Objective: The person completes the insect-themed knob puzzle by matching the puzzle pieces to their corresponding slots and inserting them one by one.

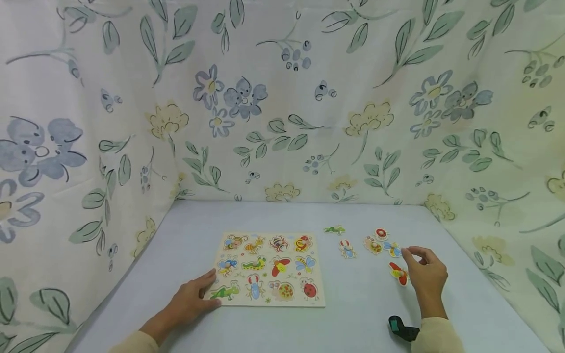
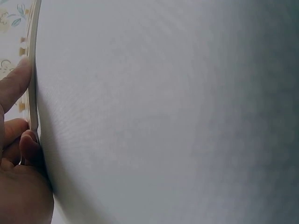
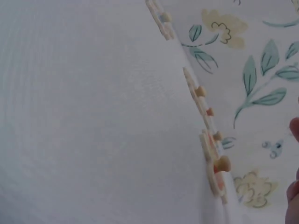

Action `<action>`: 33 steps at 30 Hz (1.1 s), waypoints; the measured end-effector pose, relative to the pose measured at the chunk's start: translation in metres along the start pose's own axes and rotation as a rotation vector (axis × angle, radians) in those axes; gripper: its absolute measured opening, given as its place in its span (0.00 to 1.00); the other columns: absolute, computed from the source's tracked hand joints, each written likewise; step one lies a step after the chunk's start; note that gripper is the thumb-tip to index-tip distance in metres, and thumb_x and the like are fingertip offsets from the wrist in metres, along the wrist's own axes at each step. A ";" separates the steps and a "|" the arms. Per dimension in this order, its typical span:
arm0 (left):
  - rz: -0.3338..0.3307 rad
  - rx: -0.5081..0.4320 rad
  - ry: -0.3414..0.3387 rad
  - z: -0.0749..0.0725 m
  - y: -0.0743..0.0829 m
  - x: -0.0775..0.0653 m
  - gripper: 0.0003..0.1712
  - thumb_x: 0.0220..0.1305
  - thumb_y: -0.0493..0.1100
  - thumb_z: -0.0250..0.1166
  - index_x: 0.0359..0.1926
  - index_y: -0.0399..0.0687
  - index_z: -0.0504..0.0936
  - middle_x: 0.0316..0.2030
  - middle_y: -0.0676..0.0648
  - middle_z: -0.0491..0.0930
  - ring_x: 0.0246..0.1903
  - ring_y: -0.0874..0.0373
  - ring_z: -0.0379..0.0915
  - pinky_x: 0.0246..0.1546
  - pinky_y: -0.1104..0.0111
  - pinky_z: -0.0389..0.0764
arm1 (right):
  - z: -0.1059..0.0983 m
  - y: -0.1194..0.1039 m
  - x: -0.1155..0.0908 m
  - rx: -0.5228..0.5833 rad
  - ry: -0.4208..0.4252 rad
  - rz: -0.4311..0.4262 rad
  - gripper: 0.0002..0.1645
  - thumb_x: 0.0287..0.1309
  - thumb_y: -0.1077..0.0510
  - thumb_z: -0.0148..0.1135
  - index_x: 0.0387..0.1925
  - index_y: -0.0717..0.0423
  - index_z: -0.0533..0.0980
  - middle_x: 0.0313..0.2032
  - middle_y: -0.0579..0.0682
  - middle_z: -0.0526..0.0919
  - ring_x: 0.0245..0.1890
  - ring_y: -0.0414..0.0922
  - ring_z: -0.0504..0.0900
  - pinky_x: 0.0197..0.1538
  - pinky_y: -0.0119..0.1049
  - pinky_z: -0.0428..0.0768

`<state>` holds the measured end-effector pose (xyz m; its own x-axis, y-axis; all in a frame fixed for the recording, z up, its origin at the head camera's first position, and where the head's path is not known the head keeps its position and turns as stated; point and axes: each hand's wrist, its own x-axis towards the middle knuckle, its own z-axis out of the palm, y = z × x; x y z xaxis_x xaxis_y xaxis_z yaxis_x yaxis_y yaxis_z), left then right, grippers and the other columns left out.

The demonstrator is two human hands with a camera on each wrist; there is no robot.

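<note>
A wooden insect puzzle board [image 1: 321, 299] lies flat left of centre, printed with rows of insects. My left hand [image 1: 190, 299] grips its near left corner, the fingers on the side edge and the thumb along the front. In the left wrist view the fingers [image 2: 17, 84] touch the edge of the board. My right hand [image 1: 427, 274] hovers over the loose pieces, fingers bent, its fingertips close to a blue-winged insect piece [image 1: 391, 249]. Below that lies a red-winged piece [image 1: 399, 273]. Only fingertips [image 3: 293, 198] show in the right wrist view, apart from the knobbed pieces.
More loose pieces lie between board and right hand: a green grasshopper [image 1: 335, 229], a blue beetle [image 1: 347, 249], a snail [image 1: 372, 244] and a round red piece [image 1: 381, 234]. A black device [image 1: 401, 329] sits by the right sleeve. Floral cloth [image 1: 282, 122] walls the white table.
</note>
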<state>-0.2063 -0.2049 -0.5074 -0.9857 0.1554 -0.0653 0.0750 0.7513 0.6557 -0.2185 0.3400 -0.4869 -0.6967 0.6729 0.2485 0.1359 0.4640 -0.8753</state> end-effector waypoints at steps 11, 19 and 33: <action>0.003 0.019 0.012 0.000 0.002 0.000 0.50 0.45 0.53 0.77 0.66 0.40 0.68 0.70 0.47 0.58 0.68 0.42 0.52 0.63 0.47 0.60 | 0.003 0.017 -0.001 -0.062 -0.047 0.007 0.23 0.61 0.44 0.62 0.45 0.59 0.79 0.46 0.57 0.81 0.42 0.49 0.68 0.29 0.34 0.70; 0.006 0.035 0.013 0.000 0.003 0.000 0.50 0.44 0.53 0.77 0.66 0.38 0.68 0.70 0.46 0.59 0.68 0.41 0.52 0.63 0.46 0.59 | 0.004 0.024 0.002 -0.176 -0.115 -0.007 0.22 0.60 0.46 0.64 0.44 0.62 0.78 0.46 0.62 0.81 0.43 0.56 0.73 0.28 0.33 0.71; 0.002 0.021 0.010 -0.001 0.006 -0.002 0.50 0.44 0.52 0.78 0.66 0.38 0.68 0.69 0.45 0.58 0.68 0.41 0.52 0.63 0.46 0.58 | 0.007 0.033 0.007 -0.284 -0.197 0.021 0.16 0.57 0.53 0.67 0.38 0.62 0.78 0.34 0.58 0.82 0.39 0.57 0.71 0.30 0.41 0.70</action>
<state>-0.2041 -0.2018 -0.5026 -0.9870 0.1505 -0.0560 0.0803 0.7643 0.6398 -0.2236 0.3561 -0.5173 -0.8109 0.5722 0.1227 0.3226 0.6120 -0.7221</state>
